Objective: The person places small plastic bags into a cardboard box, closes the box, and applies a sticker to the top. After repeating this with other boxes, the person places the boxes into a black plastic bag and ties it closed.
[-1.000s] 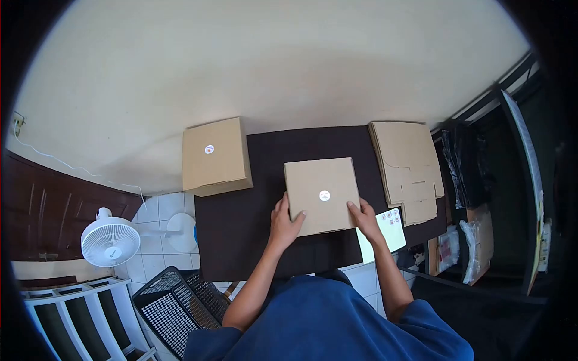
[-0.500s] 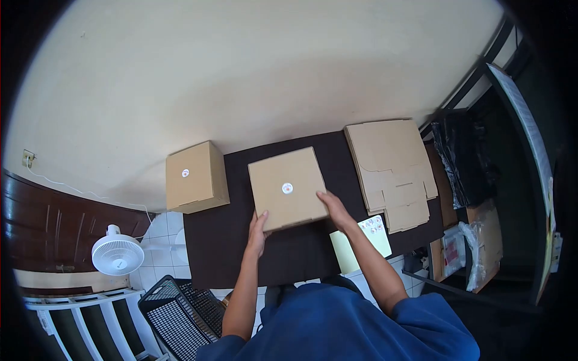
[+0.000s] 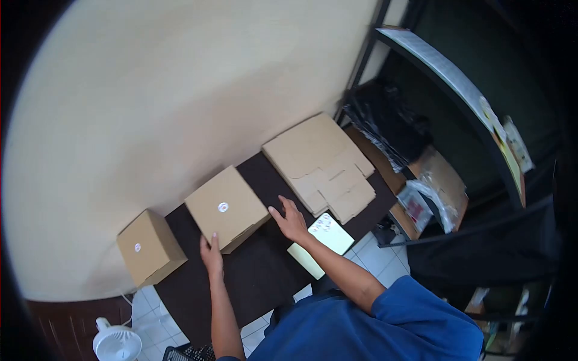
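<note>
A closed cardboard box point(image 3: 220, 195) with a round white sticker on its lid sits in the middle of the dark table. My left hand point(image 3: 212, 257) is at its near left corner, thumb on the lid edge and fingers along the side. Just off the right corner of the box is my right hand point(image 3: 291, 221), its fingers spread and nothing in them. A second closed box point(image 3: 144, 256) with a similar sticker stands at the table's left end. Flat unfolded cardboard boxes point(image 3: 319, 156) lie stacked to the right, and a pale yellow sticker sheet point(image 3: 331, 234) lies near my right forearm.
The dark table point(image 3: 253, 289) stands against a pale wall point(image 3: 150, 108). At the right is a shelf rack holding black plastic point(image 3: 391, 120) and clear plastic packaging point(image 3: 439, 201). A white fan point(image 3: 117, 343) and a black crate point(image 3: 188, 353) are on the floor at lower left.
My view has turned to the right, so everything appears shifted left and tilted. My right hand has come off the box and opened; my left hand stays at its corner.
</note>
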{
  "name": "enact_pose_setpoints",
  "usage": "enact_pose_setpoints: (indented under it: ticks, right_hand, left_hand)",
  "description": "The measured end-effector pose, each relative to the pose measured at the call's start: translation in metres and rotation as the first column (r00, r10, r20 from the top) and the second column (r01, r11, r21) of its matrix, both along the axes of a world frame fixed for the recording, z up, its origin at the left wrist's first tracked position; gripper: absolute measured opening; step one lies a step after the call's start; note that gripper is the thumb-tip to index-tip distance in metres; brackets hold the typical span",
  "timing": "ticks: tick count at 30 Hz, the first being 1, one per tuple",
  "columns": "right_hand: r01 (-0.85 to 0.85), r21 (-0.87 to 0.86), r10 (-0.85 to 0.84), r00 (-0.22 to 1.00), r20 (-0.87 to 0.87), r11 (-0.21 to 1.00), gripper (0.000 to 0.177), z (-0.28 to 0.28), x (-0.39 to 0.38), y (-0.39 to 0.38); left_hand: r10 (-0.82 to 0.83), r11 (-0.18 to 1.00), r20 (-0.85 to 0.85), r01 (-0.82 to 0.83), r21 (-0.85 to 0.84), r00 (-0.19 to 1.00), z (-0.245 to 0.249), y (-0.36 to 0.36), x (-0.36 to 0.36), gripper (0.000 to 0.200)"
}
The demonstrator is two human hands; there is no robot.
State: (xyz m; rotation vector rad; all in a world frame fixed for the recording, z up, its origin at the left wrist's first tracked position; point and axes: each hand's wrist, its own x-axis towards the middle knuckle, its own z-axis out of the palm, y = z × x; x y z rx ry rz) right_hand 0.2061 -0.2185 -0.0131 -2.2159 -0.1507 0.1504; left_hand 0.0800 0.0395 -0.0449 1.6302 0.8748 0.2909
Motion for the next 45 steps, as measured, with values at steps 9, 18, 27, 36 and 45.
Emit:
enact_pose_setpoints:
  ticks: [9, 18, 27, 36, 45]
  right_hand:
    - [0.301, -0.120, -0.297, 0.954, 0.044, 0.946, 0.026, -0.008, 0.075, -0.281]
    - [0.355, -0.402, -0.072, 0.817, 0.572, 0.844, 0.021, -0.002, 0.309, -0.417]
    - [0.295, -0.360, -0.205, 0.942, 0.268, 0.885, 0.019, -0.011, 0.349, -0.433]
    - [0.192, -0.197, -0.007, 0.735, 0.678, 0.961, 0.012, 0.087, 0.308, -0.438]
    - [-0.589, 0.077, 0.444, 0.682, 0.582, 0.804, 0.021, 0.139, 0.129, -0.324]
  left_hand:
    - [-0.317, 0.765, 0.269, 0.077, 0.640, 0.909, 0.104, -0.143, 0.010, 0.021]
    - [-0.644, 0.720, 0.017, 0.599, 0.352, 0.765, 0.051, -0.365, 0.064, 0.021]
    - [-0.781, 0.564, -0.070, 0.748, 0.349, 0.621, 0.080, -0.418, 0.134, 0.018]
    - [-0.732, 0.681, 0.116, 0.724, 0.109, 0.671, 0.084, -0.426, 0.212, 0.024]
    - [-0.080, 0.939, 0.351, 0.188, -0.287, 0.933, 0.151, -0.402, 0.242, 0.029]
